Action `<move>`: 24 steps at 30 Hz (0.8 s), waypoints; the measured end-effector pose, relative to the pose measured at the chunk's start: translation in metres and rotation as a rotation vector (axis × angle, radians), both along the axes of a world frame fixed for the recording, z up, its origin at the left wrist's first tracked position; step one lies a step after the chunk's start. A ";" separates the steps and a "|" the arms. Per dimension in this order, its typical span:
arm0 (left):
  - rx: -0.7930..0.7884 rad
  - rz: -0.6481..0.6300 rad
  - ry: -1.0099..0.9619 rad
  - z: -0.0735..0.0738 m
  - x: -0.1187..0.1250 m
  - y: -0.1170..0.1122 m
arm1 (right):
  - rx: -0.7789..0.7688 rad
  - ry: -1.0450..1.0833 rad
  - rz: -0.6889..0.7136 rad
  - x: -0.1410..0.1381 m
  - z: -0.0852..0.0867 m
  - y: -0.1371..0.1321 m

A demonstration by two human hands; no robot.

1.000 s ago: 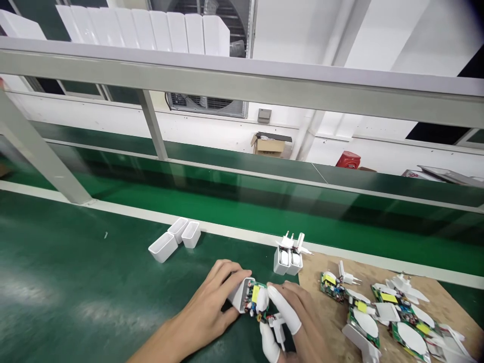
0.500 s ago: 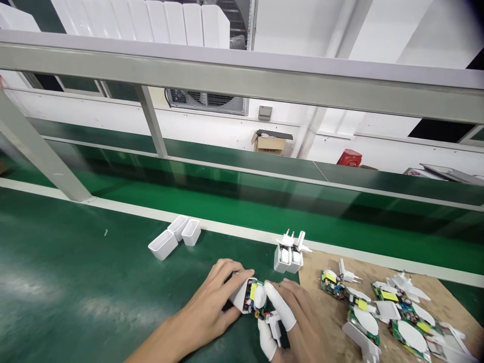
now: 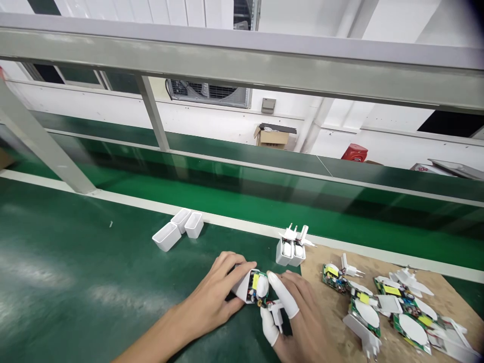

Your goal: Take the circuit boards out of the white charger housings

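My left hand [image 3: 214, 297] grips a white charger shell [image 3: 242, 285] lying on the green bench. A green circuit board [image 3: 256, 289] with a yellow part sticks out of the shell's open end. My right hand [image 3: 298, 315], with white finger cots on thumb and forefinger, presses on that board. A white plug cap [image 3: 277, 312] on wires sits between its fingers.
Three empty white shells [image 3: 177, 229] lie to the left. Two filled shells [image 3: 290, 248] with plug caps stand behind my hands. Several boards and plug caps [image 3: 381, 312] lie on a brown mat [image 3: 448, 297]. A conveyor belt [image 3: 242, 196] and a grey frame rail [image 3: 242, 58] run beyond.
The board has gone a little deeper into the shell under my right fingers. The view has shifted slightly; both hands stay in place.
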State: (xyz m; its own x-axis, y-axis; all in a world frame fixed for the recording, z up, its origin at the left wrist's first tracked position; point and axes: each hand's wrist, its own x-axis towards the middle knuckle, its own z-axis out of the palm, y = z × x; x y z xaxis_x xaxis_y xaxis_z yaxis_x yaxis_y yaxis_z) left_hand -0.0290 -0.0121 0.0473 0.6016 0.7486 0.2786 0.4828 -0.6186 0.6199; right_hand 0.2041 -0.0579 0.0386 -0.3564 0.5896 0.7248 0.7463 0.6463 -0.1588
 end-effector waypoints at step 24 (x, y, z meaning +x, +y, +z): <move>-0.328 0.024 -0.316 -0.014 -0.009 -0.004 | -0.188 0.235 0.237 -0.001 0.001 0.008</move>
State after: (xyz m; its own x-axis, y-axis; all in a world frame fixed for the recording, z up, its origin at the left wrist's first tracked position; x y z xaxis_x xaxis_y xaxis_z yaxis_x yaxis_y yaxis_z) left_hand -0.0380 -0.0162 0.0332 0.5065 0.8406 0.1918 0.2500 -0.3560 0.9004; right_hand 0.2032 -0.0495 0.0400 -0.3361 0.6414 0.6897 0.5089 0.7398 -0.4401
